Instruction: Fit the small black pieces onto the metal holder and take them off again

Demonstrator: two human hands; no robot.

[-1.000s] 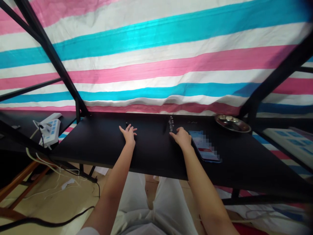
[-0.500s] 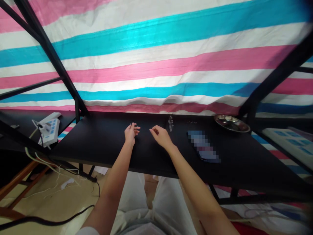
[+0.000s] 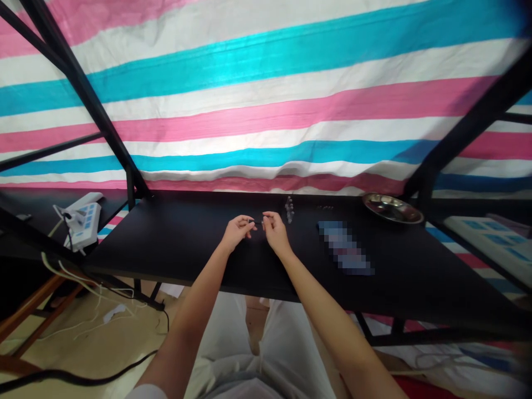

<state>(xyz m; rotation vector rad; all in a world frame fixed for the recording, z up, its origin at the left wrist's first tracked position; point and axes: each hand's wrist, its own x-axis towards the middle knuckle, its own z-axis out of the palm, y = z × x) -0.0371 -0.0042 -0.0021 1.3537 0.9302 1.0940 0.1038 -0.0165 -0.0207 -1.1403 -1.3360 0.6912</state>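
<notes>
Over the middle of the black table, my left hand (image 3: 238,230) is closed in a pinch on a small, thin, dark piece (image 3: 257,223). That piece points to the right, towards the fingertips of my right hand (image 3: 275,230). My right hand is pinched too, close to the piece's right end; what lies inside its fingers is too small to make out. Just beyond my right hand stands a cluster of small, shiny, greyish pieces (image 3: 289,209). Farther right, several tiny bits (image 3: 325,208) lie in a short row.
A blurred, flat bluish item (image 3: 344,247) lies right of my hands on the black table (image 3: 166,238). Behind it at the right sits a round metal dish (image 3: 393,209). A white power strip (image 3: 85,224) stands at the left, and a striped sheet (image 3: 266,105) hangs behind.
My left hand has moved right and turned, and my right hand has shifted slightly right. Their fingertips are now close together, with the thin dark piece visible between them.
</notes>
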